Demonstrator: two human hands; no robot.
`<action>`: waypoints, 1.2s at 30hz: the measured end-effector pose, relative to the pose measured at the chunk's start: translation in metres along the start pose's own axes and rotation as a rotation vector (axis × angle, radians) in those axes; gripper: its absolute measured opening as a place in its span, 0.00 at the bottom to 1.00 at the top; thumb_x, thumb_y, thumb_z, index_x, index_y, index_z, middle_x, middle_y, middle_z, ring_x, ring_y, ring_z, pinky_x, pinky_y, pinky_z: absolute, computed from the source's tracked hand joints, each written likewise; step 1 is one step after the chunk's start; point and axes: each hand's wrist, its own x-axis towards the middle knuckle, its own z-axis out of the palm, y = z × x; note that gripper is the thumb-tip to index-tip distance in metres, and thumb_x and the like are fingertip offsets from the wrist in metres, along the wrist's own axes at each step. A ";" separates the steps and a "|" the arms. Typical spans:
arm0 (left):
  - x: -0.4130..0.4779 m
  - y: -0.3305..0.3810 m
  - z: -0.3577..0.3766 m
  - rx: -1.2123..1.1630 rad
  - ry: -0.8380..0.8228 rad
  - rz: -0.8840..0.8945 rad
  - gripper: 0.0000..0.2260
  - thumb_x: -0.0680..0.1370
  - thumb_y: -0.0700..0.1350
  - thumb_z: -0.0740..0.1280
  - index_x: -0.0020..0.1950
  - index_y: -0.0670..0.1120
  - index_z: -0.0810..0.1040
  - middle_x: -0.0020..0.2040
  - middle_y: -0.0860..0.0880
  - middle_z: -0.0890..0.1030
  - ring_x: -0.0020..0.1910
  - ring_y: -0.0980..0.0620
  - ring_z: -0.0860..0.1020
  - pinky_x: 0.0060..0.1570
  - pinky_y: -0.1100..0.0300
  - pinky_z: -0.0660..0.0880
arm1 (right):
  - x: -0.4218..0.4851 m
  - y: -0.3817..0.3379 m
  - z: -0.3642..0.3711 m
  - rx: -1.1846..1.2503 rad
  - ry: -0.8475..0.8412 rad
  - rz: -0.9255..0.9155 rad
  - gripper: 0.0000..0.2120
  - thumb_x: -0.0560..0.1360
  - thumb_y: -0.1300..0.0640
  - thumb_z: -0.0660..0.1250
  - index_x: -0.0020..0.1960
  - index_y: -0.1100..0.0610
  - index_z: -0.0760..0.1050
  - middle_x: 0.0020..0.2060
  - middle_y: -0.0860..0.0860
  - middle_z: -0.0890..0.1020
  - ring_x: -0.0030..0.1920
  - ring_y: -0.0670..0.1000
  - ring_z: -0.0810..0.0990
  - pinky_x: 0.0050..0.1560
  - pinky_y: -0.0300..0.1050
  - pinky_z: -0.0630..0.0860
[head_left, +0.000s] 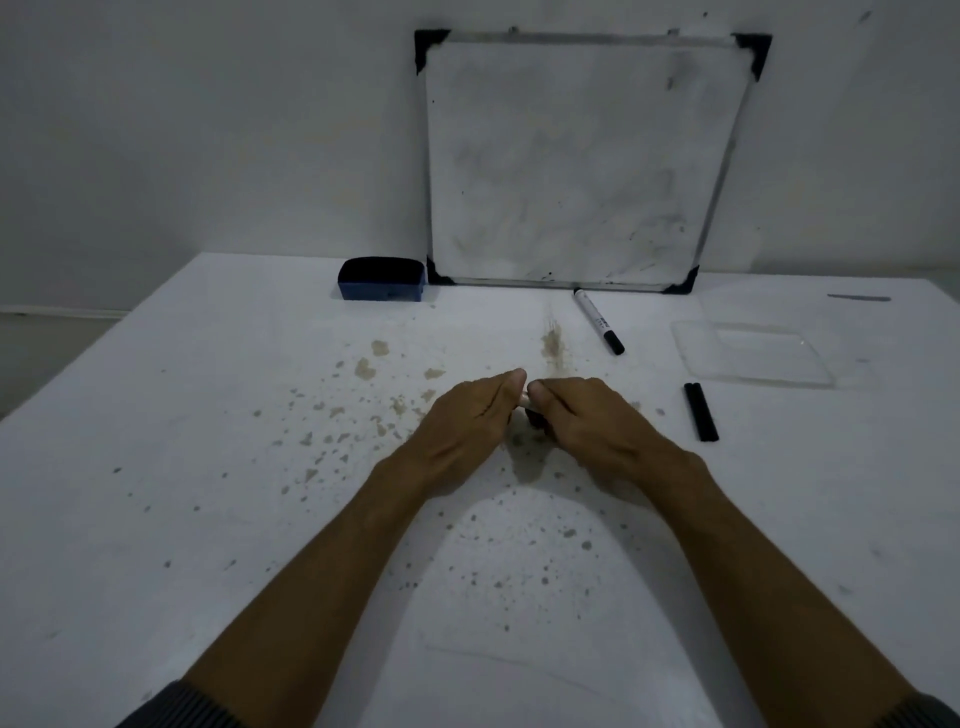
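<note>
My left hand (467, 421) and my right hand (582, 421) meet over the middle of the stained white table (208, 467). Between them they hold a small object (530, 408), pale at the top and dark below; most of it is hidden by the fingers. It may be a marker, but I cannot tell for sure. A whiteboard (576, 161) with black corners leans against the wall at the back, smudged with grey. A white marker with a black cap (597, 320) lies in front of the board.
A blue eraser (381, 279) sits left of the whiteboard. A clear plastic lid or tray (753, 353) lies at the right. Two black sticks (700, 411) lie side by side right of my hands. Brown stains dot the table.
</note>
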 end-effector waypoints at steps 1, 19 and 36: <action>0.001 0.000 -0.002 0.076 0.008 0.082 0.20 0.87 0.55 0.49 0.41 0.51 0.71 0.34 0.51 0.74 0.32 0.55 0.71 0.38 0.61 0.66 | 0.004 -0.002 -0.005 0.207 -0.081 0.100 0.24 0.86 0.46 0.53 0.36 0.55 0.74 0.28 0.47 0.78 0.27 0.49 0.73 0.34 0.45 0.70; 0.006 0.003 -0.007 0.129 -0.010 0.141 0.18 0.87 0.51 0.49 0.46 0.46 0.72 0.40 0.46 0.76 0.40 0.48 0.72 0.45 0.57 0.69 | 0.003 -0.012 -0.014 0.546 -0.274 0.349 0.25 0.86 0.43 0.52 0.41 0.57 0.75 0.27 0.48 0.70 0.24 0.47 0.63 0.26 0.39 0.61; 0.010 -0.011 -0.011 0.114 -0.033 0.050 0.23 0.86 0.58 0.48 0.50 0.45 0.75 0.38 0.44 0.79 0.35 0.46 0.76 0.43 0.48 0.75 | 0.001 -0.017 -0.006 0.522 -0.234 0.241 0.23 0.86 0.44 0.52 0.40 0.55 0.75 0.27 0.47 0.70 0.24 0.45 0.65 0.26 0.38 0.64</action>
